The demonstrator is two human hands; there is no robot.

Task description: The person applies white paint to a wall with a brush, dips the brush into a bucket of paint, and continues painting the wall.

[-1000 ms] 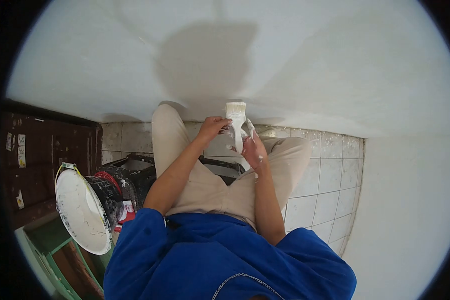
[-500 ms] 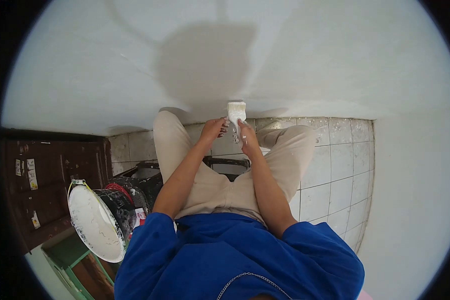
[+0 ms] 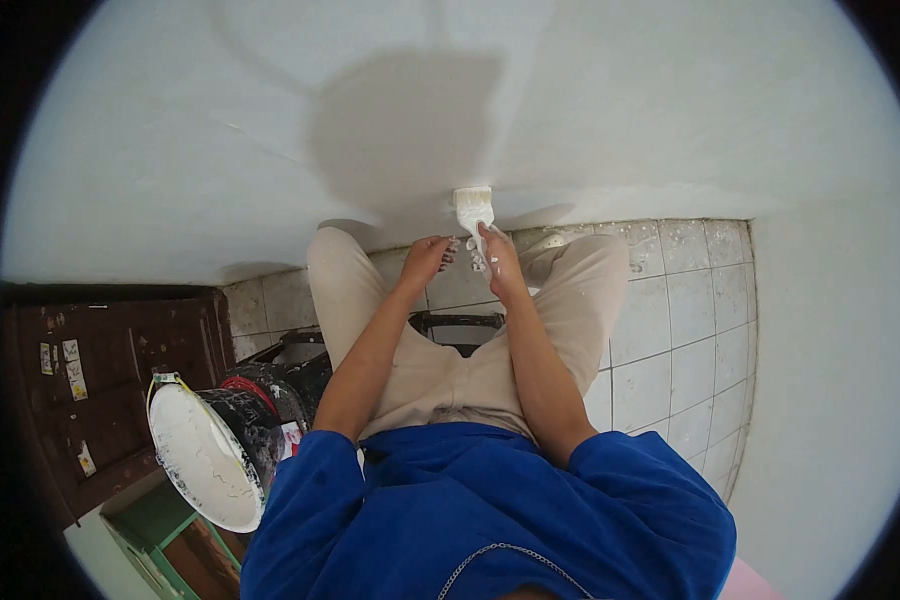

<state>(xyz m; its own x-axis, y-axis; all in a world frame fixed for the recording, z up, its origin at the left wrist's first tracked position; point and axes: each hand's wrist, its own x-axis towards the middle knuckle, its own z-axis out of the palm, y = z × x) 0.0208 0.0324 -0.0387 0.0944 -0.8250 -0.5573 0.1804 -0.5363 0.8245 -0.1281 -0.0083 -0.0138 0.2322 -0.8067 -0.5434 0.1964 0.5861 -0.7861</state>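
Observation:
A white-handled paintbrush (image 3: pixel 473 207) is gripped in my right hand (image 3: pixel 500 262), its wide bristles against the lower part of the pale wall (image 3: pixel 610 120). White paint coats the handle and speckles my right fingers. To the left of the brush, my left hand (image 3: pixel 428 262) hangs between my knees with fingers loosely curled and apart. Its fingertips are smeared with white paint, and I see nothing in it. It does not touch the brush.
A black paint-spattered bucket (image 3: pixel 238 425) with a white-coated top (image 3: pixel 198 455) stands at my left, beside a dark brown door (image 3: pixel 110 365). Below it is a green-framed piece (image 3: pixel 175 540). A black stool-like frame (image 3: pixel 457 322) shows between my legs above white floor tiles (image 3: pixel 642 390).
The paintbrush and my right hand have moved slightly up and away from me along the wall. My left hand stays nearly in place. The view has shifted a little.

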